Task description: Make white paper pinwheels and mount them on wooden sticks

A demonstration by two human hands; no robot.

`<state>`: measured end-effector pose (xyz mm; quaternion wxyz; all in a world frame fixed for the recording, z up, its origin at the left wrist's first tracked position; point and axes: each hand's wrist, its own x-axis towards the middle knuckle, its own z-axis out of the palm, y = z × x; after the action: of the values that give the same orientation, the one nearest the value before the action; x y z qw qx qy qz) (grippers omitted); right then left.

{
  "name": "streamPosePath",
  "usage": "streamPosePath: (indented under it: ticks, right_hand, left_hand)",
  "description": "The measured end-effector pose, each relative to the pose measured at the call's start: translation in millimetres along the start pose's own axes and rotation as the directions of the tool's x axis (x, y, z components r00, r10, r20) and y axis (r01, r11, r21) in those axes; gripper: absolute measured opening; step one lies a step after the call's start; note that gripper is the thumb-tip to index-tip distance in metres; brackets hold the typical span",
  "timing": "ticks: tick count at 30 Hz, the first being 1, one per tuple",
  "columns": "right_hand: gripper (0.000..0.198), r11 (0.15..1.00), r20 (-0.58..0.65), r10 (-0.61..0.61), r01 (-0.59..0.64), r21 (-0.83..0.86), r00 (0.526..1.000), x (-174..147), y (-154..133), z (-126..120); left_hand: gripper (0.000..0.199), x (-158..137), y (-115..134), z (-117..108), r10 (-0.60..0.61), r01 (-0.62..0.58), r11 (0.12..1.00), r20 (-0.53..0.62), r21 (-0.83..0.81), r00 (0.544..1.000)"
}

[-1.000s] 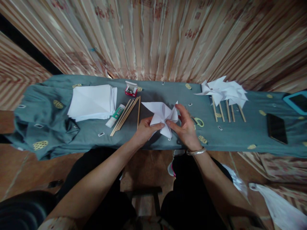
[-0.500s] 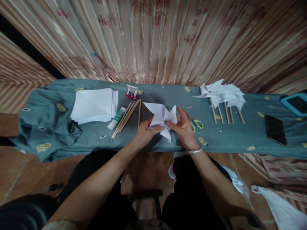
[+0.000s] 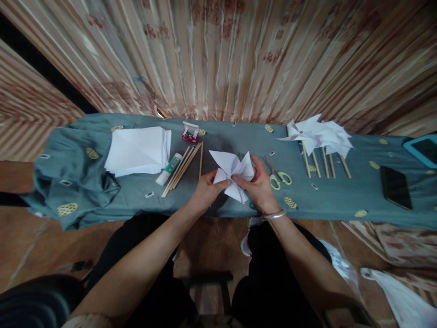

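A white paper pinwheel (image 3: 226,163) with folded blades is held between my two hands over the front of the cloth. My left hand (image 3: 206,187) grips its left side, the thumb pressed near the centre. From the right, my right hand (image 3: 260,184), a silver bangle at its wrist, pinches the paper with its thumb also at the centre. Its other fingers are partly behind the blades. Scissors (image 3: 280,176) with green handles lie just right of my right hand. Several wooden sticks (image 3: 182,168) and a glue stick (image 3: 169,168) rest left of my left hand.
A stack of white paper (image 3: 136,150) lies on the left of the green cloth (image 3: 235,210). Behind the sticks stands a small red box (image 3: 190,133) of metal pins. Finished pinwheels (image 3: 317,132) on sticks, a black phone (image 3: 396,187) and a blue-framed device (image 3: 423,149) are at right.
Both thumbs stay at the pinwheel's centre while its lower blade now looks wider and more folded. My right hand has shifted slightly left, showing more of the scissors. The whole view has moved a little.
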<state>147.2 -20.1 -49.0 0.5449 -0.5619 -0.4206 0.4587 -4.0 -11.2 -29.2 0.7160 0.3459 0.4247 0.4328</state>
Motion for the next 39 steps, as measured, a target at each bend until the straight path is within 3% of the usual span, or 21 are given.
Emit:
streamPosePath:
  ticks: [4, 9, 11, 15, 18, 24, 39]
  right_hand:
    - [0.1, 0.997, -0.036, -0.025, 0.022, -0.07, 0.999, 1, 3, -1]
    - [0.106, 0.995, -0.089, 0.069, -0.075, -0.059, 0.994, 2, 7, -2]
    - [0.095, 0.992, -0.081, 0.122, -0.124, -0.013, 0.989, 2, 6, 0]
    - [0.052, 0.971, 0.016, 0.216, -0.217, 0.102, 0.976, -3, 0, 6]
    - [0.039, 0.937, 0.067, 0.283, -0.291, 0.193, 0.957, -6, -3, 11]
    - [0.034, 0.925, 0.077, 0.272, -0.283, 0.253, 0.959, -8, -2, 16]
    - [0.036, 0.951, -0.056, 0.279, -0.267, 0.155, 0.959, -8, -5, 13]
  left_hand:
    - [0.027, -1, -2, -1, -0.052, 0.051, 0.998, -0.022, -0.022, 0.998]
    - [0.025, -3, -2, 0, -0.07, 0.068, 0.996, -0.048, -0.05, 0.996]
    - [0.023, -3, -2, 1, -0.068, 0.064, 0.996, -0.055, -0.063, 0.996]
    - [0.023, -3, -2, 1, -0.092, 0.086, 0.991, -0.055, -0.102, 0.994]
    - [0.025, -3, -3, 0, -0.101, 0.092, 0.986, -0.054, -0.14, 0.993]
    - [0.031, -5, -1, 2, -0.103, 0.099, 0.985, -0.018, -0.139, 0.995]
    - [0.04, -5, -4, -1, -0.061, 0.065, 0.984, 0.033, -0.164, 0.998]
